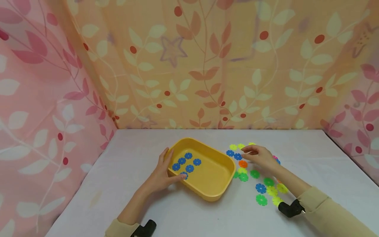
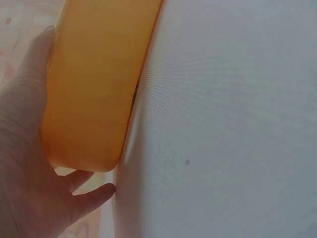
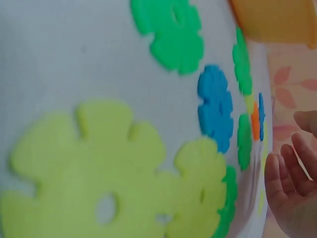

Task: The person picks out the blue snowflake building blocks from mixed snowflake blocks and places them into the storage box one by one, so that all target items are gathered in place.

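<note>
A yellow plastic tub [image 1: 207, 192] stands on the white table, with several blue flower-shaped discs [image 1: 189, 168] lying in its left part. My left hand [image 1: 161, 172] grips the tub's left end, thumb over the near rim and fingers at the far side. In the left wrist view the hand [image 2: 37, 163] spans the tub's outer wall [image 2: 94, 94]. Right of the tub, my right hand [image 1: 260, 156] reaches over the loose discs, fingertips close by a blue disc [image 1: 238, 156]. Its thumb and fingers are apart in the right wrist view, nothing showing between them.
Loose discs in several colours spread right of the tub: an orange disc [image 1: 243, 164], a green disc [image 1: 261, 199], a yellow disc [image 1: 271, 191] and others, some under the right forearm. Patterned cloth [image 1: 204, 65] hangs behind the table and at both sides.
</note>
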The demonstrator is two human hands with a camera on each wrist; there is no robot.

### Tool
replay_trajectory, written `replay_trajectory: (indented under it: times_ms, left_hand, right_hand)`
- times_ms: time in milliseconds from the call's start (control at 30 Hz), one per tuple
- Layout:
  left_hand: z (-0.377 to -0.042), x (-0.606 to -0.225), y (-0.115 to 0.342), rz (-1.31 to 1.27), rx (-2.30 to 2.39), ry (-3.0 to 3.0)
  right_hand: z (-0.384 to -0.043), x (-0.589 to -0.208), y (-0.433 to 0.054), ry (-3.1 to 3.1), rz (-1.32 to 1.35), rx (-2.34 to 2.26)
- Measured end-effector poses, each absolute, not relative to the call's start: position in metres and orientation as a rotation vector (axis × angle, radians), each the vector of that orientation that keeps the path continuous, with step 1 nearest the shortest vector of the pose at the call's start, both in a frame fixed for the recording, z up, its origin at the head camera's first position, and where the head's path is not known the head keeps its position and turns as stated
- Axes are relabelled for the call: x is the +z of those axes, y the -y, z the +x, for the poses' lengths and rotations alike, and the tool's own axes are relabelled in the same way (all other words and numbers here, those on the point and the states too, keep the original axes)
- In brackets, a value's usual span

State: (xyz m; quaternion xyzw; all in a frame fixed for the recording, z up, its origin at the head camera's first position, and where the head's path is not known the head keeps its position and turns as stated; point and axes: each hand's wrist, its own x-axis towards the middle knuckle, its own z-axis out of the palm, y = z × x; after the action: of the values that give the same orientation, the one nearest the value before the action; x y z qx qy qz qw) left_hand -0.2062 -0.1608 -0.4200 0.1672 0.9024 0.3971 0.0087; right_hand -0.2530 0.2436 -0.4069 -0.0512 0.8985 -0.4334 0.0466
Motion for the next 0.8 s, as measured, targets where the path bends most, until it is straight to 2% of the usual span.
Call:
replay_trajectory:
  times_ms: [500, 800]
  left_hand:
    - [-0.206, -0.421, 0.161, 0.506, 1.25, -2.816]
    - [-0.205, -0.42, 0.16, 0.497, 1.243, -2.817]
  right_hand:
    - [-0.274, -0.42, -0.246, -2.863, -0.308, -1.039]
    - [-0.276, -0.422, -0.246, -2.869, -0.319, -1.035]
